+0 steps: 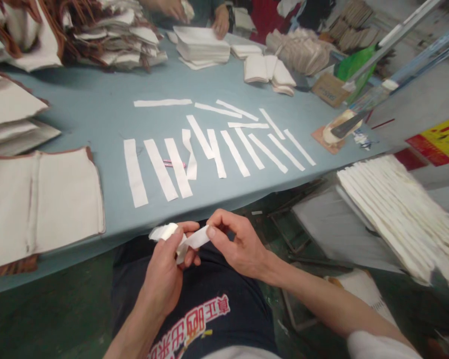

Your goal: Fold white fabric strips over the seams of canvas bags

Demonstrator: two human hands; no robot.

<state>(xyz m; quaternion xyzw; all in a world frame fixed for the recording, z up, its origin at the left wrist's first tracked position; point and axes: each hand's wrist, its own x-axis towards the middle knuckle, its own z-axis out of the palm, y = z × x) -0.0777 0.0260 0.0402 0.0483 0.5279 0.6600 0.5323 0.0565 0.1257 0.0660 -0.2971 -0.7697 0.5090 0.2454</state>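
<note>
Both hands are below the near edge of the blue-grey table [97, 114], over my lap. My left hand [164, 271] is closed around a small roll of white tape [166, 232]. My right hand [235, 244] pinches the loose end of the same white tape strip [196, 238] between thumb and forefinger, so the strip runs between the two hands. Several cut white strips [213, 147] lie side by side on the table just beyond my hands. A thin pink pen-like object [174, 163] lies among them.
Stacks of white fabric pieces with brown edging [41, 199] fill the table's left side and far left. Another person's hands [220, 22] rest on a white stack [202, 45] at the far edge. A bundle of white sheets [404, 214] sits at right, a tape dispenser [336, 129] near it.
</note>
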